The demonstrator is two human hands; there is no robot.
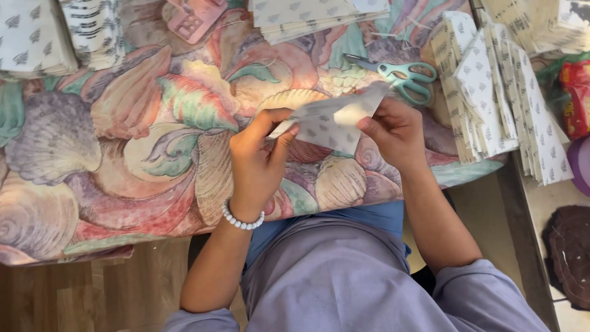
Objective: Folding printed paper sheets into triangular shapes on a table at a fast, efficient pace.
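Note:
My left hand [258, 160] and my right hand [396, 132] both pinch a small piece of white patterned paper [335, 120] above the near edge of a table. The paper looks partly folded, with one corner pointing up to the right. My left thumb and fingers grip its left end; my right fingers grip its right side. A white bead bracelet [241, 221] circles my left wrist. Teal-handled scissors [399, 77] lie on the table just beyond the paper.
The table carries a shell-patterned cloth [123, 141]. Stacks of folded patterned paper [491, 104] fan out at the right, with more stacks at the back left [37, 37] and back middle [313, 15]. A pink object [193, 18] lies at the back.

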